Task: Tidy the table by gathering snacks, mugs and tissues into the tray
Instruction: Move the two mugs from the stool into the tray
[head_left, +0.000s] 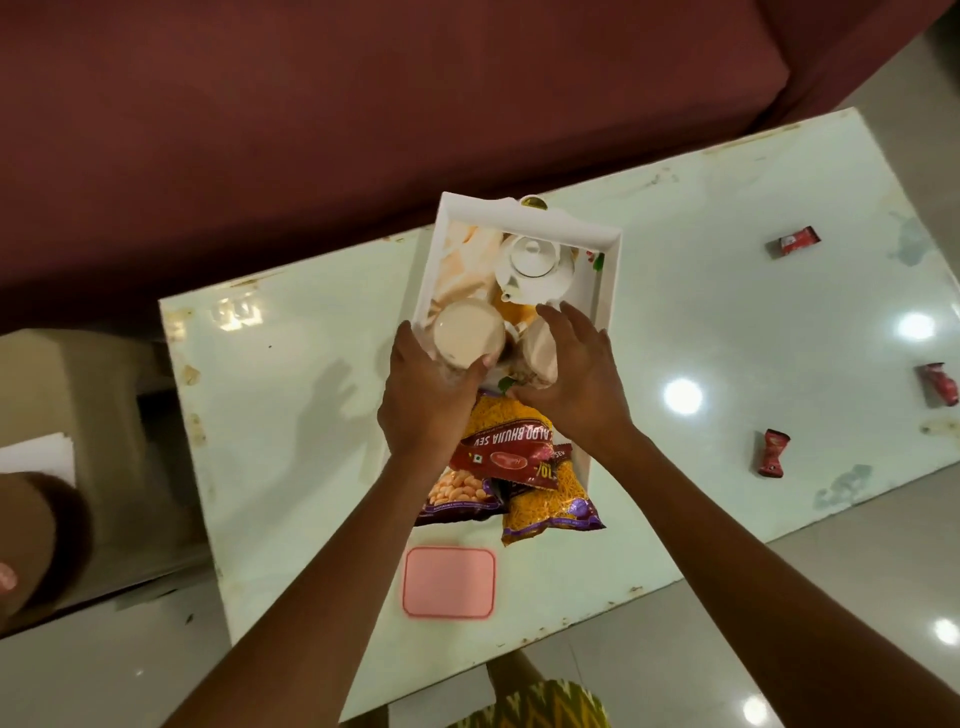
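Both hands are gripping mugs, left hand one mug, right hand another mug, inside the tray already holding snack packets, while three red wrappers are waiting near the tabletop's right edge.

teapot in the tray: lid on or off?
On. The white teapot stands upright at the far end of the tray, with its knobbed lid seated on top.

Two mugs are gripped over the white tray: one by the left hand, one by the right hand. A teapot is seated inside.
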